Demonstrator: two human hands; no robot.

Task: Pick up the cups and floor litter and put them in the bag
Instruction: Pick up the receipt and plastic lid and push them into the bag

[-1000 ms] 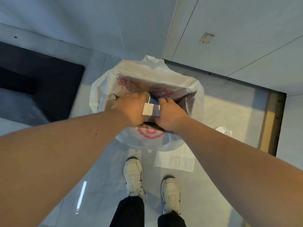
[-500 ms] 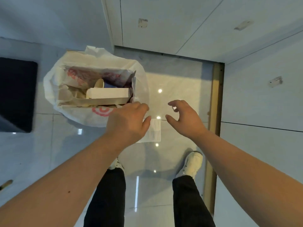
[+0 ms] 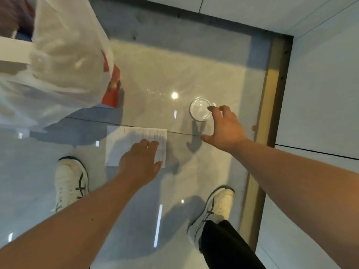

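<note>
A white plastic bag (image 3: pixel 64 61) with red print stands on the floor at the upper left, with litter inside it. A printed paper sheet (image 3: pixel 126 140) lies flat on the glossy tiles below the bag. My left hand (image 3: pixel 140 161) hovers over the sheet's near right part, fingers spread, holding nothing. A clear plastic cup (image 3: pixel 200 109) stands upright on the floor to the right. My right hand (image 3: pixel 223 129) is open beside it, a fingertip at its rim, thumb spread toward me.
My two white shoes (image 3: pixel 71 181) (image 3: pixel 215 208) stand on the tiles near the sheet. A brass-coloured floor strip (image 3: pixel 270 105) and pale wall panels (image 3: pixel 320 94) close in the right side and the far side.
Both hands left the bag and dropped toward the floor. The view swung down and right, so the bag slid to the upper left. The left hand came over the paper, the right reached the cup.
</note>
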